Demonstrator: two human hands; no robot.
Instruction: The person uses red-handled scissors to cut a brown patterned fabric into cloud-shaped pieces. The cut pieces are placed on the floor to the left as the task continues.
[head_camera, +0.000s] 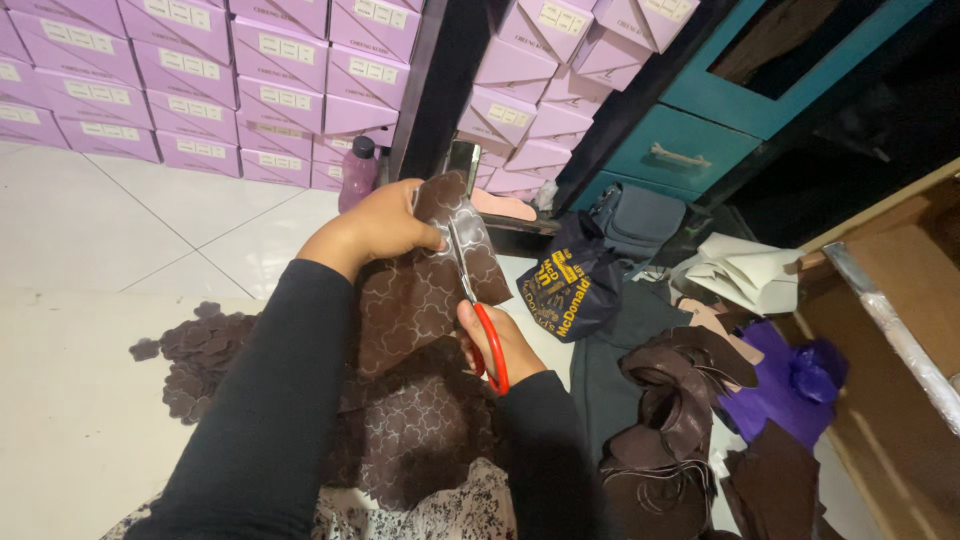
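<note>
Scissors with red plastic handles and steel blades (478, 310) sit in the right hand (490, 340), whose fingers are closed through the loops, the blades pointing up and away into a sheet of dark brown leather-like material stamped with a pale cloud-shaped outline pattern (415, 340). That sheet drapes over the lap and rises between the two black-sleeved arms; the left hand (385, 225) is closed on its upper part, thumb pressed onto the face just beside the blades. To cut cleanly here, it seems best to hold the sheet taut with the left hand, follow the printed outline, and turn the material rather than the scissors, with the thumb clear of the blade line. On the white tiled floor to the left lies a heap of small dark brown cut-out shapes (195, 360). To the right lie curled dark brown offcut strips (680, 390), a purple plastic bag (790, 385) and a dark navy bag with yellow print (570, 285). Farther off stand stacked lilac cardboard boxes (200, 80) and a teal wooden cabinet with a drawer (680, 150).
</note>
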